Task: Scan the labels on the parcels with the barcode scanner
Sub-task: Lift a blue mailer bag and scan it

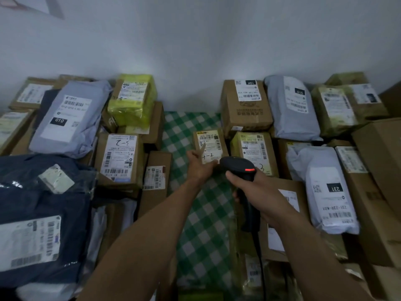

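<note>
I'm working the small box [210, 146] at the middle of the frame. It sits on the green checked cloth [201, 213] that covers the tabletop, with other parcels packed in on both sides. The left hand [198, 165] is at its near-left corner, with the fingers [213, 162] laid out along the near edge and the thumb up the left side. As far as I can see they press against it rather than wrap around it. The right hand [258, 187] has its fingers closed around the grip of the barcode scanner [237, 166]. The scanner's head hovers just right of and below the box, nearly touching the left fingertips. The label [209, 142] covers the box top, its long axis running up the frame, with the barcode strip near the far end. So the target lies up and left of the scanner's nose. I judge the right hand needs only a small tilt that way, and the left hand steadies the box.
</note>
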Demonstrator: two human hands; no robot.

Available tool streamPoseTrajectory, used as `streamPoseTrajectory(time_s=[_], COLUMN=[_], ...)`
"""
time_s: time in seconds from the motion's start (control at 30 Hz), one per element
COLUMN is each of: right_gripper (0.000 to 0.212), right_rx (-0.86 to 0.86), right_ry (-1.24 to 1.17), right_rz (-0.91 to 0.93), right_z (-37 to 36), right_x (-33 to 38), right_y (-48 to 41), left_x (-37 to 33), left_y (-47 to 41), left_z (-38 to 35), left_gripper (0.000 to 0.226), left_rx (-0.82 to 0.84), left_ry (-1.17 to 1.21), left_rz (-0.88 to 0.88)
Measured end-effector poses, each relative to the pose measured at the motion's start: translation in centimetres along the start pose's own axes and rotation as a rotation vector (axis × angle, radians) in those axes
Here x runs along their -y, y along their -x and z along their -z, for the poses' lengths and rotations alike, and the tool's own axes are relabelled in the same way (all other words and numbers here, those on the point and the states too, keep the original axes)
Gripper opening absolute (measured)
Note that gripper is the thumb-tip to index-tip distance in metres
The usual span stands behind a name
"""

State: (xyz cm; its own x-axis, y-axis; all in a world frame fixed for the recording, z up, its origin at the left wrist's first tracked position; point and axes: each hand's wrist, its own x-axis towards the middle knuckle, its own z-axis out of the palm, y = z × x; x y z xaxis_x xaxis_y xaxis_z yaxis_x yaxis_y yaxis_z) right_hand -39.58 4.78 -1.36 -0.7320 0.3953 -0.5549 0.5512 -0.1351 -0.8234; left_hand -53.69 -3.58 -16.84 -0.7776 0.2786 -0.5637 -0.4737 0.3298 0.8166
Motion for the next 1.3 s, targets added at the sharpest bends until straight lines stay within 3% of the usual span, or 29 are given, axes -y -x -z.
streamPoseTrajectory(time_s=[0.1, 0.2, 0.37, 0.7, 0.97, 1.2, 1.3], right_gripper=[0.015, 0.016, 0.022, 0.022, 0.021, 0.018, 0.041], right_rx=[-0.012, -0.017, -0.028, -0.046, -0.084, -0.05, -0.06], right_ry=[-0.015, -0.001, -0.01, 0.034, 0.098, 0.137, 0.14], right_rz=[0.007, 0.01, 0.002, 0.02, 0.257, 0.375, 0.364], right_z=[0.0, 0.2, 0.4, -0.2, -2.1, -2.5, -2.5], right_x=[0.1, 0.0, -0.6, -0.1, 1.4, 2.3, 2.0], right_y=[0.3, 0.4, 0.2, 0.5, 5.7, 12.2, 14.2], left_x=[0.4, 1.2, 3.8, 2.7, 1.2, -0.7, -3.2], left_y=[-0.3, -0.5, 1.3, 6.4, 14.7, 20.6, 22.3], left_z=[0.6, 1.1, 1.6, 4.9, 7.5, 9.4, 11.2], left_gripper=[0.093, 0.089, 0.139, 0.108, 0.114, 0.092, 0.078], left_rx=[-0.008, 0.102, 0.184, 0.095, 0.075, 0.027, 0.036], left_ry=[0.194, 0.199, 0.084, 0.189, 0.219, 0.259, 0.124], left_rz=[0.097, 0.063, -0.058, -0.182, -0.255, -0.34, -0.411])
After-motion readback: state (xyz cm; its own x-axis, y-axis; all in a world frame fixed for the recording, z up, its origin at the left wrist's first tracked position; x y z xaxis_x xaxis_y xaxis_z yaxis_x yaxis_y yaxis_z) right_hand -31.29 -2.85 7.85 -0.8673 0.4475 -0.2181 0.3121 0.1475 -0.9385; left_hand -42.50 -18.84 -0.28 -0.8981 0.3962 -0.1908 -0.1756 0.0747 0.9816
